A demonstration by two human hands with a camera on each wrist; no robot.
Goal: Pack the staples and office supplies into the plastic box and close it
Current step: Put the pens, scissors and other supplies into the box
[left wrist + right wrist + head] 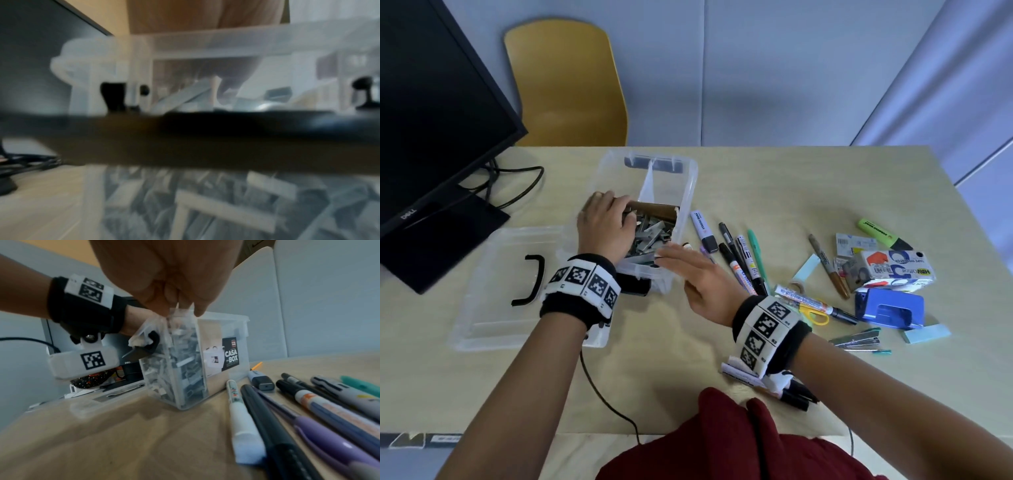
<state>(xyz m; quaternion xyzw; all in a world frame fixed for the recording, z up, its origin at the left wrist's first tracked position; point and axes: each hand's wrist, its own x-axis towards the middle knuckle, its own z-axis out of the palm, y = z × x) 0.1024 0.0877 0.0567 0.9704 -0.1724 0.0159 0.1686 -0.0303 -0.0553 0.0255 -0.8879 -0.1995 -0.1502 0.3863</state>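
**Q:** What are the hands doing at the table?

**A:** The left hand is reaching down into the near end of the plastic box, fingers bent over the heap of staples; whether it is actually pinching any is not clear from the head view, and the left wrist view is too blurred to settle it. The right hand is lying with fingers fairly straight, fingertips touching the box's near right corner rim and gripping nothing.

**Q:** How is that load likely to be handling?

**A:** Judging by the look, the staple strips are small, stiff, metal and slippery, dense as a heap but brittle enough to snap apart; scooping or pinching a strip by its long sides seems wisest. The box is thin clear plastic, probably flexing under that weight, so holding its rim or both end walls looks safer than one wall.

**Q:** And which way is everything pointing?

**A:** The box's long axis is running away from the person, slightly right, its open top facing up. The staples are lying jumbled, no shared direction. A brown tube is lying across the box. The lid is resting flat to the left, just beside the box. The pens and markers are lying just right of it, mostly parallel to its long side.
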